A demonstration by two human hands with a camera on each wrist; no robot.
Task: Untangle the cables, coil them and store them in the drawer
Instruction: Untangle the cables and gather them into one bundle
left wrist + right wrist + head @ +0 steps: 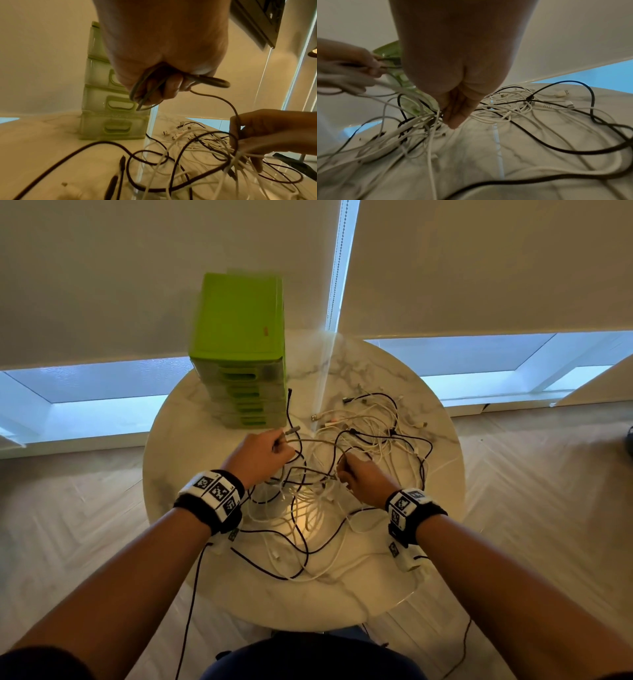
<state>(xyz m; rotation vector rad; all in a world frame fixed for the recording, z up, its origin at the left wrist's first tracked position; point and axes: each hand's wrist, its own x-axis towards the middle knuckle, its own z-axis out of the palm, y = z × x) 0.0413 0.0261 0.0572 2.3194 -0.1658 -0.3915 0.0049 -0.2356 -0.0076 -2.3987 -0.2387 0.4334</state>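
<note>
A tangle of white and black cables [373,433] sprawls over the round marble table [191,446]. My left hand [263,455] grips several loops of a grey cable [221,82] in its curled fingers [159,88], raised in front of the green drawer unit [239,350]. The grey cable [318,441] runs right to my right hand [356,474], which pinches it where it enters the knot of cables [197,148]. In the right wrist view, my right hand [458,105] points down into bunched white cables [513,108]. All drawers look closed.
The green drawer unit [111,108] stands at the table's back left, just beyond my left hand. Loose plugs [349,400] lie at the back right. A black cable [195,594] hangs over the near edge to the wooden floor. Window blinds rise behind.
</note>
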